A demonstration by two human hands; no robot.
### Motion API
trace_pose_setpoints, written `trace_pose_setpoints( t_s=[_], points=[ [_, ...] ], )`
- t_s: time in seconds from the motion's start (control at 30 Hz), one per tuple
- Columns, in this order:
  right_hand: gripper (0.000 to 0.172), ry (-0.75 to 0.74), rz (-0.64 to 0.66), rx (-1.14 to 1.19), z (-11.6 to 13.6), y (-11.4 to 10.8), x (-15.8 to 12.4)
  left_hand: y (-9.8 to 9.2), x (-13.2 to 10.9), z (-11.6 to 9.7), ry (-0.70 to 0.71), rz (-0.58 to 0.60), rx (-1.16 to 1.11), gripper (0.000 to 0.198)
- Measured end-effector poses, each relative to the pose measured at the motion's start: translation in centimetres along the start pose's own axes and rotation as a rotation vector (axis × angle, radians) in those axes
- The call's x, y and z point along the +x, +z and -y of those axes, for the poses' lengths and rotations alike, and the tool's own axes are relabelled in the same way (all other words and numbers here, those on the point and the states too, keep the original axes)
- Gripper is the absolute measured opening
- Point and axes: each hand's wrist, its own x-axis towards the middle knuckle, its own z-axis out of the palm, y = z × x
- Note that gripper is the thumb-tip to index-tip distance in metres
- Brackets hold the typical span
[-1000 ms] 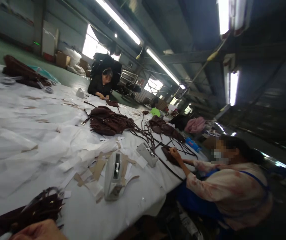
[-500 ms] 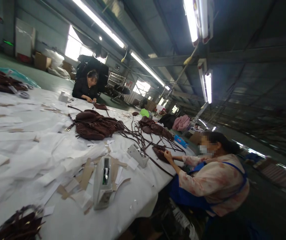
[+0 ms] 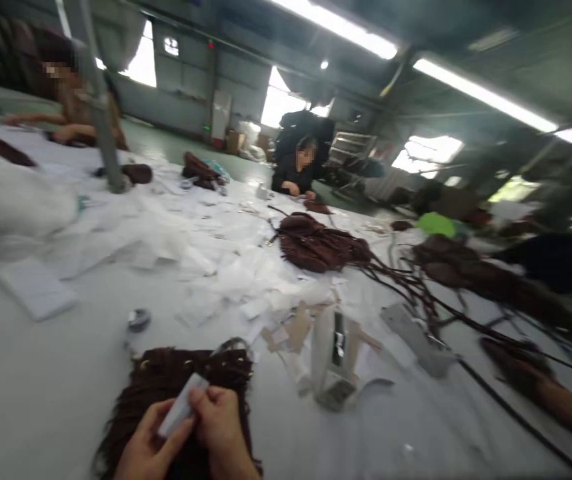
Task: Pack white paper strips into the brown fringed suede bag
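Observation:
In the head view, both my hands are close together over a dark brown fringed bag point(image 3: 141, 387) with small brass-coloured eyelets, lying flat on the white table. My left hand point(image 3: 151, 440) grips a small flat whitish strip point(image 3: 183, 405) between thumb and fingers. My right hand point(image 3: 222, 423) pinches the same strip near its upper end, thumb on top. Blur keeps me from telling what the strip is made of. The lower part of the bag is hidden under my hands.
Right of the bag stands a grey tape dispenser point(image 3: 323, 360) among paper scraps; a second grey device point(image 3: 419, 340) lies beyond. More brown fringed bags point(image 3: 311, 240) with long straps lie further back. A metal post point(image 3: 97, 100) rises at left. A co-worker's arm point(image 3: 569, 407) reaches in at right.
My view has swung left and down, bringing my hands, the strip and the fringed bag into sight. The co-worker at right is now mostly out of frame.

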Motion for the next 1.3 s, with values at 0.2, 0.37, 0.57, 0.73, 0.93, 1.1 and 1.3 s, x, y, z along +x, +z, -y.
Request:
trace_pose_setpoints(
  t_s=[0.2,0.37,0.57,0.73,0.93,1.1,1.3],
  points=[
    [0.064,0.016,0.151,0.036,-0.1,-0.8,0.7,-0.3,0.3,-0.3,0.051,-0.041,-0.084,0.055],
    [0.053,-0.020,0.214,-0.033,-0.5,-1.1,-0.3,-0.5,0.0,-0.6,0.052,-0.052,-0.044,0.051],
    [0.025,0.005,0.101,-0.052,-1.2,0.0,0.1,-0.1,-0.3,-0.1,0.093,-0.182,-0.118,0.048],
    [0.015,0.024,0.094,-0.054,-0.7,0.6,-0.3,0.1,-0.8,0.2,0.181,-0.248,-0.027,0.031],
    [0.017,0.027,0.134,-0.017,-0.9,0.6,-0.6,-1.2,-0.8,0.6,0.266,-0.097,0.099,0.023],
    [0.037,0.024,0.201,0.013,-0.6,0.3,-0.6,-1.6,-1.1,0.6,0.268,-0.129,0.089,0.022],
    [0.052,-0.002,0.199,0.035,-1.0,0.8,-0.6,-1.8,-0.1,0.0,-0.113,0.008,-0.258,0.045]
  ],
)
